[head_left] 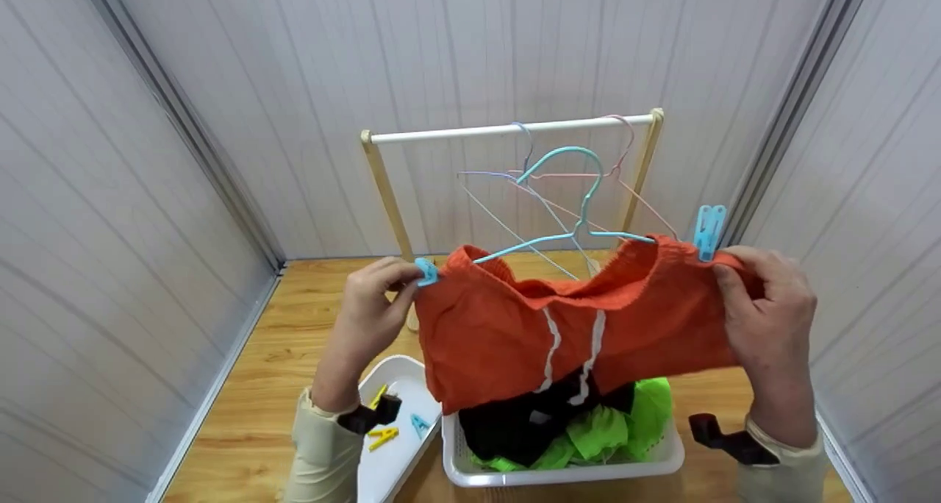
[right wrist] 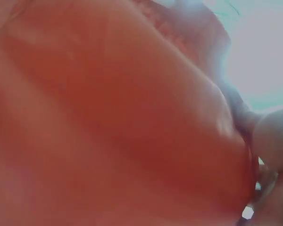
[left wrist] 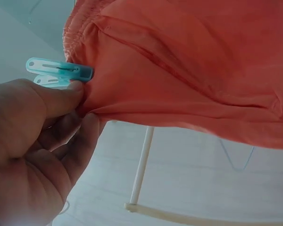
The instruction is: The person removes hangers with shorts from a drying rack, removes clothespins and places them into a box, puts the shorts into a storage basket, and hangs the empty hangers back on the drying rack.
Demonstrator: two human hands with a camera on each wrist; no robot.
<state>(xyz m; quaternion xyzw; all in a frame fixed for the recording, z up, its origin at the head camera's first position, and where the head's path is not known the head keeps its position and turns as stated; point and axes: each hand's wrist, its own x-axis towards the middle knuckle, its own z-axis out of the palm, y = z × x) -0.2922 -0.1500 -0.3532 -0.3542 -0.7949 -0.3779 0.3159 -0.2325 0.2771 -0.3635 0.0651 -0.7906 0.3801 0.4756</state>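
Orange shorts (head_left: 500, 334) with a gathered waistband and two white drawstrings hang from a light-blue hanger (head_left: 540, 243), held up above the baskets. My left hand (head_left: 375, 297) pinches the waist corner on the left, right beside a blue clothespin (left wrist: 61, 70) clipped there. On the opposite side my right hand (head_left: 772, 304) grips the shorts' edge, thumb in front. A second blue clothespin (head_left: 709, 231) stands upright on the waistband near those fingers. In the right wrist view the orange cloth (right wrist: 122, 117) fills most of the picture and the right hand (right wrist: 276, 141) shows only at the edge.
Behind stands a rack with a white rail (head_left: 456, 132), carrying a purple hanger (head_left: 485, 173) and a pink hanger (head_left: 573, 175). Below, a white basket (head_left: 566, 479) holds black and bright green clothes. Left of it, a white tray (head_left: 390, 473) contains yellow and blue clothespins.
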